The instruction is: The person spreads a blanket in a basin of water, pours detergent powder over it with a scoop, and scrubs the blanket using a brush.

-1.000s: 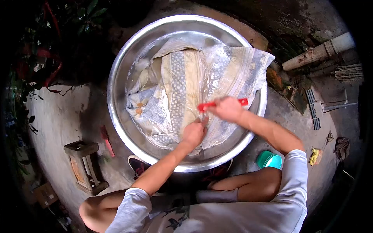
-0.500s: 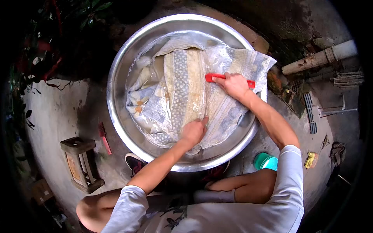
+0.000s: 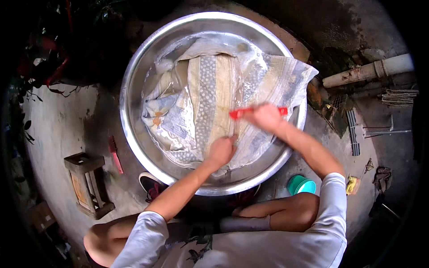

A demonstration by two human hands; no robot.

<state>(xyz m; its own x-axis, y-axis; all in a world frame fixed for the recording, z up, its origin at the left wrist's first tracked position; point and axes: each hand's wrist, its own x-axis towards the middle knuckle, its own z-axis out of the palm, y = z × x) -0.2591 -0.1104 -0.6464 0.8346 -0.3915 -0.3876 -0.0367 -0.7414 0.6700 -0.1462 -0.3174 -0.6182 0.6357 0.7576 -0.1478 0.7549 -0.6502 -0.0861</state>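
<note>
A large round metal basin [image 3: 129, 147] holds a wet patterned cloth [image 3: 205, 85] with beige, grey and dotted stripes, lying in water. Its right corner hangs over the rim. My right hand [image 3: 267, 117] is closed round a red brush [image 3: 241, 112], held flat against the cloth right of its middle; the hand is blurred and any bristles are turned out of sight. Lower down, my left hand [image 3: 221, 152] presses on the cloth and grips a fold at its fingertips.
A small wooden stool [image 3: 89, 185] and another red brush [image 3: 115, 155] are on the concrete floor to the left. Right of the basin are a turquoise bucket [image 3: 301, 185], a pipe [image 3: 368, 71], a grey-headed squeegee-like tool [image 3: 353, 132] and a yellow item [image 3: 352, 185].
My right hand has moved the red brush down the cloth, towards me. My left hand stays at about the same place on the fabric. The view has shifted slightly.
</note>
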